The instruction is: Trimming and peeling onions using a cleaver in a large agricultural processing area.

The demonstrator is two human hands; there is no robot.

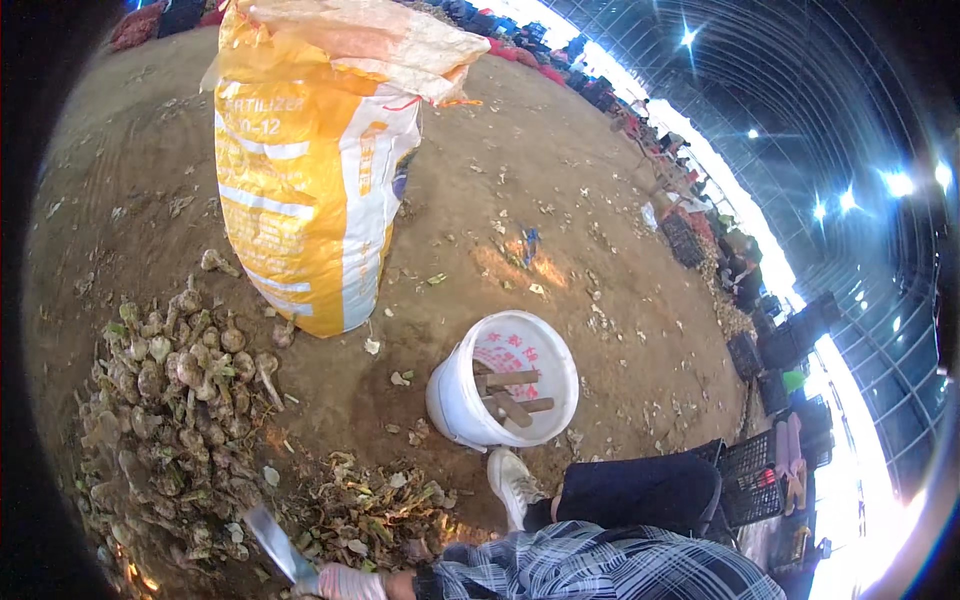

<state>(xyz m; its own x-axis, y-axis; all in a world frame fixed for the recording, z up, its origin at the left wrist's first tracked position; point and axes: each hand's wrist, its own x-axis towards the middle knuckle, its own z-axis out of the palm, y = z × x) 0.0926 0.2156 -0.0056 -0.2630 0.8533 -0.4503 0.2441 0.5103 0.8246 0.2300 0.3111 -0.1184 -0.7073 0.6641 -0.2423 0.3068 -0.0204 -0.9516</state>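
My right hand, in a pale striped glove, is at the bottom edge and grips a knife. Its broad metal blade points up and left, over the edge of a heap of garlic bulbs with stems and soil on them. Beside the blade lies a pile of dry garlic leaves and trimmings. My left hand is out of view. A white plastic bucket stands by my shoe, with several wooden pieces inside.
A tall yellow and white woven fertilizer sack stands on the dirt floor beyond the garlic. Black plastic crates are at the right, with a pair of gloves hanging there. Farther off, a person is among more crates.
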